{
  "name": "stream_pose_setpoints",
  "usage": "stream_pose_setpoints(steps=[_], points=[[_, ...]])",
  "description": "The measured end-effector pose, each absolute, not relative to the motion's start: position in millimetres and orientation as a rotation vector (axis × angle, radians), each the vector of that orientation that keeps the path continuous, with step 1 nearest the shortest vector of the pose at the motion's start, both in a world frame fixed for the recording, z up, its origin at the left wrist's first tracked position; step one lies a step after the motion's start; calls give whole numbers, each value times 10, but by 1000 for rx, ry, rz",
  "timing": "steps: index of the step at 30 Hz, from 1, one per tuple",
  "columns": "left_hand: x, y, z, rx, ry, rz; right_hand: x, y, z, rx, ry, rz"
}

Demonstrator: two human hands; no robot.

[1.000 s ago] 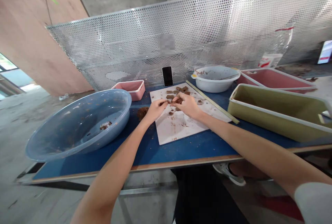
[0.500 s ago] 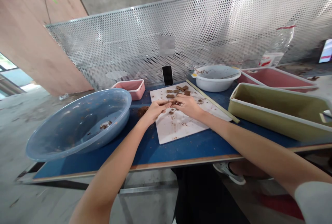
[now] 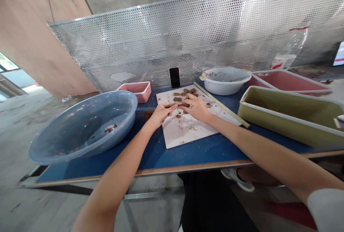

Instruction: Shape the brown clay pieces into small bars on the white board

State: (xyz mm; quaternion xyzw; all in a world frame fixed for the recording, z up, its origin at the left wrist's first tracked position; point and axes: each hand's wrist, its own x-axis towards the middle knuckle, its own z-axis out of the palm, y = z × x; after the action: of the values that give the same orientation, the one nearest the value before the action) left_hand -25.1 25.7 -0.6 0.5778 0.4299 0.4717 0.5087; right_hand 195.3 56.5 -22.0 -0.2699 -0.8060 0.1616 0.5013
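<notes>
Both my hands meet over a white cutting board (image 3: 188, 133) on the blue table (image 3: 150, 155). My left hand (image 3: 161, 112) and my right hand (image 3: 195, 106) pinch the same small brown lump (image 3: 183, 105) between their fingertips, just above the board. Several brown rectangular pieces (image 3: 185, 93) lie at the board's far end, with crumbs scattered around. A loose brown pile (image 3: 148, 112) sits on the table just left of the board.
A big blue basin (image 3: 80, 126) with brown scraps stands at the left, a small pink tray (image 3: 135, 89) behind it. A phone (image 3: 175, 77) leans on the perforated metal screen. A white bowl (image 3: 225, 80), a long stick (image 3: 221, 105), an olive tray (image 3: 290, 115) and a pink tray (image 3: 287, 80) fill the right.
My hands have stayed together at the same spot on the board, fingers shifting slightly around the brown lump. The camera has drifted a little.
</notes>
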Motion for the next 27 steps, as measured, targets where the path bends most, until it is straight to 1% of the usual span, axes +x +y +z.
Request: stream_pose_setpoints(steps=[3,12,18,27], points=[[-236,231,4,1381,1024,1126,1940,558,-229,-636,-1925,351],[-227,219,-30,1306,1021,1093,1930,490,-222,-661,-1933,375],[-240,321,-105,1297,1010,1167,1919,523,-252,-688,-1965,297],[-251,248,-19,1515,1064,1186,1892,503,-267,-599,-1960,192]])
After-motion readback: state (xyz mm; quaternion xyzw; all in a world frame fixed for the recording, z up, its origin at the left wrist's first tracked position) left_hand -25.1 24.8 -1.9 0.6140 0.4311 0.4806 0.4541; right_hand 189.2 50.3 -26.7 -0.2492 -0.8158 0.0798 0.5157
